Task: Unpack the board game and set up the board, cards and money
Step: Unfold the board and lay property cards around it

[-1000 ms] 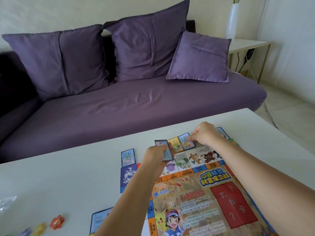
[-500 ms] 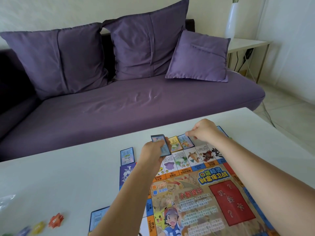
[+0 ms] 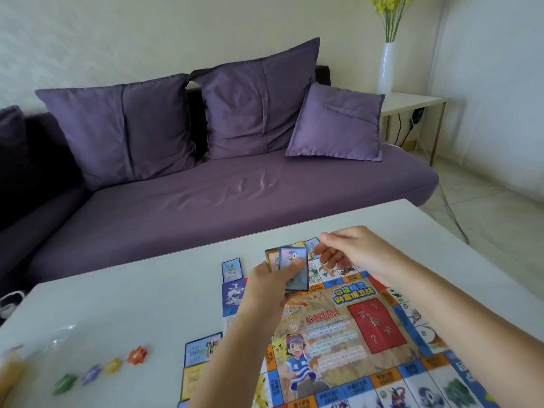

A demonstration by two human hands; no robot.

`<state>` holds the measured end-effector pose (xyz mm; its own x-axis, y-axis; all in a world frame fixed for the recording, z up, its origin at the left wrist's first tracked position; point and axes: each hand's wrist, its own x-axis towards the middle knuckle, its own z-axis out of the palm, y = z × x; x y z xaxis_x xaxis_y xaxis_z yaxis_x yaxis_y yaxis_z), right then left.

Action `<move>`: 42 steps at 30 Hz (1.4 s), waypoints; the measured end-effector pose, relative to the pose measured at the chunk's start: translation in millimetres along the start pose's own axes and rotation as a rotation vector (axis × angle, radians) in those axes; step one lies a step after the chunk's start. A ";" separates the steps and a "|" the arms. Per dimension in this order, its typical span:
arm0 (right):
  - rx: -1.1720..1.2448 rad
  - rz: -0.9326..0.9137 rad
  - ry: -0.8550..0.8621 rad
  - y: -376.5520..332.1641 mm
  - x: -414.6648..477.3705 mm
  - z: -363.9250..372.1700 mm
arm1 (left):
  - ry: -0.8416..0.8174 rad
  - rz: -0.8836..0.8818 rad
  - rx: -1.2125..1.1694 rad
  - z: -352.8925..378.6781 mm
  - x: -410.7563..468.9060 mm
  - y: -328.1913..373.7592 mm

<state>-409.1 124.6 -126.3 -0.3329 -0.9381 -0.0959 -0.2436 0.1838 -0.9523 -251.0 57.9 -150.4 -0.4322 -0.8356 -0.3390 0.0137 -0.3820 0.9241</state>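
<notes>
tokens (image 3: 113, 365) sit in a loose row at the left end of the white table (image 3: 123, 301), green, blue, yellow and orange from left to right, each a little farther from the camera than the last. crinkled clear plastic (image 3: 60, 334) lies just behind them. further right, just beside the board's left edge, a blue card (image 3: 202, 348) and a yellow card (image 3: 192, 381) lie touching, the yellow one nearer the camera. farther up that same edge a lone card (image 3: 231, 269) lies flat on the table.

next comes the left hand (image 3: 270, 279), raised over the far left part of the board, fingers and thumb curled round a small stack of cards (image 3: 293, 267); the top one is blue-framed and faces the camera. the board (image 3: 353, 334) lies unfolded and flat on the table, with a red rectangle near its middle. just right of the stack, the right hand (image 3: 350, 254) hovers over the board's far edge, fingers loosely bent, thumb apart from them, holding nothing. under it some laid cards (image 3: 312, 244) line that far edge, partly hidden.

behind the table stands a purple sofa (image 3: 235, 201) with cushions, and at far right a white vase (image 3: 385, 69) on a side table (image 3: 412, 101).
</notes>
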 end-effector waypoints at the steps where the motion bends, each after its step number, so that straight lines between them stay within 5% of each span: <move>1: 0.051 0.002 -0.023 0.1 -12.0 3.2 | 0.006 0.009 0.007 -0.9 -7.4 -2.7; 10: -0.108 0.007 -0.028 1.5 -92.1 24.0 | 0.048 -0.054 0.241 -2.9 -71.7 -28.3; 18: -0.045 0.046 0.146 7.6 -133.8 0.1 | -0.178 -0.112 0.141 0.5 -118.7 -32.3; 31: -0.539 0.360 -0.206 77.2 -187.7 -53.3 | -0.173 -0.312 -0.155 8.8 -166.2 -68.5; 42: -0.656 0.382 -0.107 100.7 -203.0 -47.4 | -0.141 -0.293 -0.104 27.8 -180.7 -74.4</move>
<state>-409.2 347.5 -189.0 -0.4207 -0.7915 -0.4434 -0.6311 0.6064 -0.4837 -199.0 248.3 -152.9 -0.5521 -0.6240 -0.5531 -0.0409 -0.6422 0.7654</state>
